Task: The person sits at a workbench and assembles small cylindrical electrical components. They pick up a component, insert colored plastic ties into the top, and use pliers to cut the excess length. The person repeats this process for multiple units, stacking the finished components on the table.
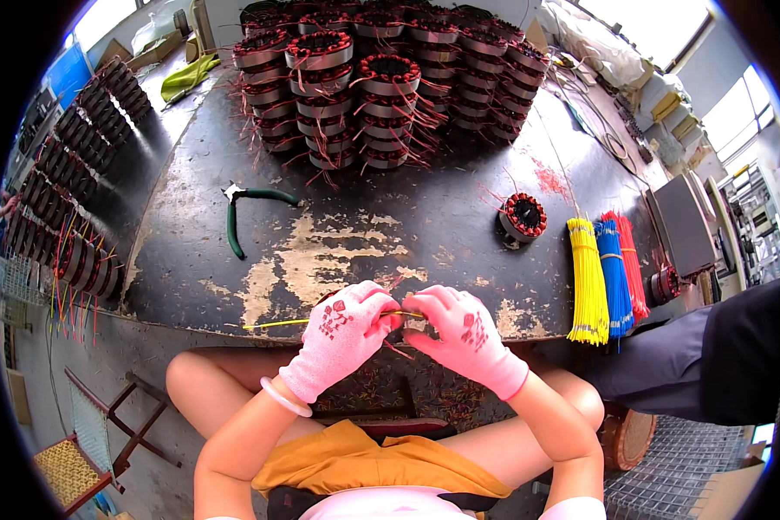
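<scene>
Both my hands wear pink gloves and meet at the table's near edge. My left hand (pixel 342 334) is closed, and a thin yellow wire (pixel 277 324) sticks out from it to the left. My right hand (pixel 461 329) pinches a thin strand at the fingertips, in line with that wire. Between the hands a dark and red part shows, with red wire ends above and below; the fingers hide most of it. Green-handled cutting pliers (pixel 237 217) lie open on the table, beyond my left hand. A single wound stator (pixel 523 217) with red and black windings sits beyond my right hand.
Tall stacks of stators (pixel 355 95) fill the table's far middle. More rows (pixel 69 173) stand at the left. Bundles of yellow (pixel 588 282), blue (pixel 614 277) and red wires (pixel 633 269) lie at the right. Another person's dark-trousered leg (pixel 659 355) is close by on the right.
</scene>
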A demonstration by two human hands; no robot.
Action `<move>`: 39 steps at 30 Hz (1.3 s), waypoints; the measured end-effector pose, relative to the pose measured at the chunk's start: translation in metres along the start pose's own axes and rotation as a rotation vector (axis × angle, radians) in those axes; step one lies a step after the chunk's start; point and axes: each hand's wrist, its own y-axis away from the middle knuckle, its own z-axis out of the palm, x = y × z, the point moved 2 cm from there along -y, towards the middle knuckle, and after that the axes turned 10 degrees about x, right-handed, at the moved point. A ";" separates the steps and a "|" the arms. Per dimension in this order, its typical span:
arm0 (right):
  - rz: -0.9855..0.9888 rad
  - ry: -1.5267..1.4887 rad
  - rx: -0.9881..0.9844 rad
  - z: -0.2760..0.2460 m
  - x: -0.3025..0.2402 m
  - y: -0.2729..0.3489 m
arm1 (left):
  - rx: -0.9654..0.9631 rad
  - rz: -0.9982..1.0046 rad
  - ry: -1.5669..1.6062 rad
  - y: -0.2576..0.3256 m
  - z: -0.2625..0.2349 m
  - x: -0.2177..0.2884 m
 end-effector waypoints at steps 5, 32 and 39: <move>0.310 -0.296 -0.044 0.017 0.021 0.002 | 0.028 0.059 -0.021 -0.002 0.001 0.002; 1.055 -0.803 -0.334 0.017 0.012 -0.007 | -0.049 0.066 0.016 -0.002 -0.001 0.000; -0.005 0.180 0.258 -0.003 -0.006 0.007 | -0.040 0.027 0.024 -0.002 -0.002 0.001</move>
